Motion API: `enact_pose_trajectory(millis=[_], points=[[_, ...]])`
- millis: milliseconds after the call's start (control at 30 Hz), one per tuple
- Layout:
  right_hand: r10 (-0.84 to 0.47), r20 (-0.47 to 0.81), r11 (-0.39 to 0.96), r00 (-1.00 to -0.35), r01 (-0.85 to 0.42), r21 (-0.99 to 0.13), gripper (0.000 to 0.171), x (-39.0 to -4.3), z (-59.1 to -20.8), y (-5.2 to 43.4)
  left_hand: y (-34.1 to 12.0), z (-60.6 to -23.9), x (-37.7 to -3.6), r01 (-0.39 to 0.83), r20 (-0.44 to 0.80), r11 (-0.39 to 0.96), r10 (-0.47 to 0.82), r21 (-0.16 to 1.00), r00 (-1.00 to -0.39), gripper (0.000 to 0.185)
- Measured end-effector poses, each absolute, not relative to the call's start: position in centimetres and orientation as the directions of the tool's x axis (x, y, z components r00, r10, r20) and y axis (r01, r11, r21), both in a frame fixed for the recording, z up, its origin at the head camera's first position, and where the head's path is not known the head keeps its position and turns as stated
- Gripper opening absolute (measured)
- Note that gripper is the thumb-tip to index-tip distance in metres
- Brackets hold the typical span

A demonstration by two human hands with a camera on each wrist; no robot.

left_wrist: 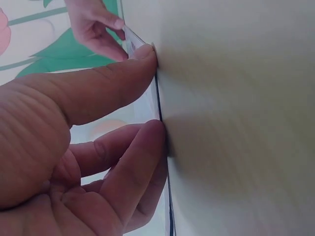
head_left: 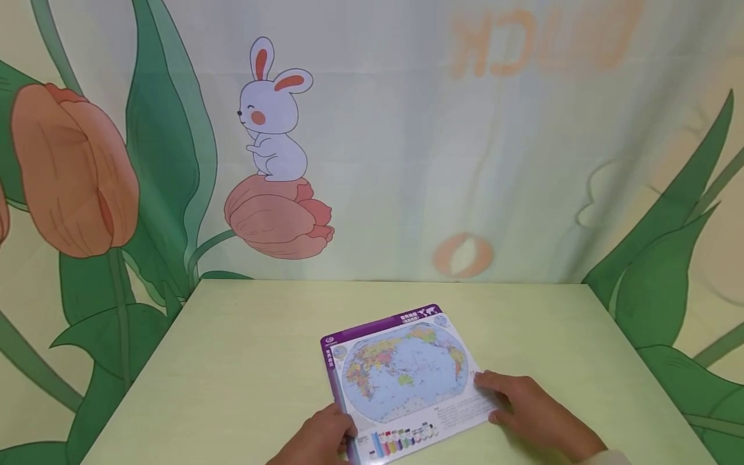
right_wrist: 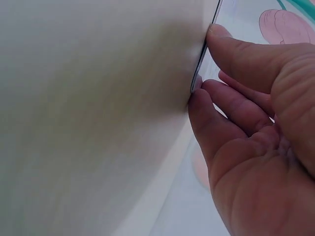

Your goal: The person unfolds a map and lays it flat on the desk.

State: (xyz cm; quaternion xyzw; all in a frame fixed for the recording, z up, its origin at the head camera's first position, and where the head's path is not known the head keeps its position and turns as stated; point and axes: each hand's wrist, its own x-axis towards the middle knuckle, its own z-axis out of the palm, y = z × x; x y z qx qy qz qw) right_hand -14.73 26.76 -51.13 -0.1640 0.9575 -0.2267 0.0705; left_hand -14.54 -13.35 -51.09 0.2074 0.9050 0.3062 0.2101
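Fingers of both hands meet the edges of one laminated map sheet [head_left: 401, 378] lying flat near the front of the pale green tabletop [head_left: 244, 349]. On the left hand [head_left: 322, 439], the thumb and fingers [left_wrist: 142, 142] are curled at the sheet's near left edge and pinch it; the left wrist view shows the thumb tip and a fingertip pressed against the thin edge where it meets the tabletop. On the right hand [head_left: 531, 407], the fingers [right_wrist: 206, 105] are bent at the sheet's right edge, the thumb above and the fingertips at the rim; the right wrist view shows them touching the edge, though whether they truly clamp it or only press on it cannot be told.

Much is cut off or obscured. Both wrists run out of the bottom of the head view, and the left hand covers the sheet's near left corner. In the wrist views the sheet shows only as a thin, dark-lined edge, its printed face out of sight, and the tabletop there is a blurred pale surface. Print on the sheet is too small to read: a purple border, an oval world map, a row of small coloured markers along the near edge, and a block of text.

Counted: two hands, one sheet, one tabletop. Behind hangs one curtain [head_left: 465, 161] printed with a rabbit [head_left: 273, 123] sitting on a tulip [head_left: 279, 216]; faint orange lettering on it appears reversed.
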Motion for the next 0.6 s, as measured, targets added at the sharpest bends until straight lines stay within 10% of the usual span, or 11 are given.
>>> enact_pose_trajectory(millis=[600], points=[[-0.404, 0.012, 0.813, -0.915, -0.365, -0.455, 0.054, -19.0, -51.4, 27.7, -11.1, -52.1, -13.7, 0.333, -0.208, 0.731, 0.541, 0.595, -0.815, 0.015]])
